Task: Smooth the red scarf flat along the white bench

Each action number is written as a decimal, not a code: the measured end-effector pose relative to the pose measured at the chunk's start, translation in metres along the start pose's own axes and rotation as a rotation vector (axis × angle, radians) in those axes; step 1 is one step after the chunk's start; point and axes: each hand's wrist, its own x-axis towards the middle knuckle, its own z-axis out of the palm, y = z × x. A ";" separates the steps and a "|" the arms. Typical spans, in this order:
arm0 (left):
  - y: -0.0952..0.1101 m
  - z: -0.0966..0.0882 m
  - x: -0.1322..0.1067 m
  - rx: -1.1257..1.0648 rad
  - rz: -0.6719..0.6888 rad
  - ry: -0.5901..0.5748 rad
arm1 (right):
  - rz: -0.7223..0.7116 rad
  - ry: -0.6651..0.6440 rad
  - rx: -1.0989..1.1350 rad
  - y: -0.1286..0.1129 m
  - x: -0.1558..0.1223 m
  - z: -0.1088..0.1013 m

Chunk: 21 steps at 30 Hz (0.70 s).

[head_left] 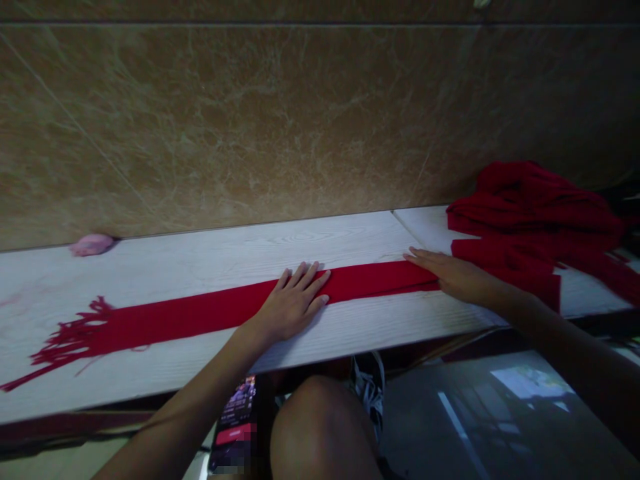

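Observation:
A long red scarf (180, 317), folded into a narrow strip, lies along a white wood-grain bench top. Loose fringe spreads from its left end. My left hand (295, 303) presses flat on the middle of the strip with its fingers apart. Over the strip's right end rests my right hand (450, 273), fingers stretched out toward the left and palm down. More red cloth lies just beyond that hand, so I cannot tell whether it joins the strip.
A heap of red cloth (530, 207) sits at the back right against the marble-patterned wall (280, 127). At the back left is a small pink lump (93, 245). Below the bench's front edge, a lit phone (235, 427) and a knee (320, 427) show.

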 end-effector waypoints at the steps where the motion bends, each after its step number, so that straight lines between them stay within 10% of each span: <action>1: -0.001 -0.001 0.000 0.003 0.004 -0.004 | -0.003 -0.003 -0.001 0.000 -0.001 -0.002; 14: 0.002 -0.016 -0.004 0.053 -0.091 -0.055 | -0.030 -0.160 0.086 -0.005 -0.014 -0.038; 21: 0.034 -0.022 -0.003 0.117 -0.089 -0.026 | -0.025 -0.027 0.241 -0.084 0.006 -0.039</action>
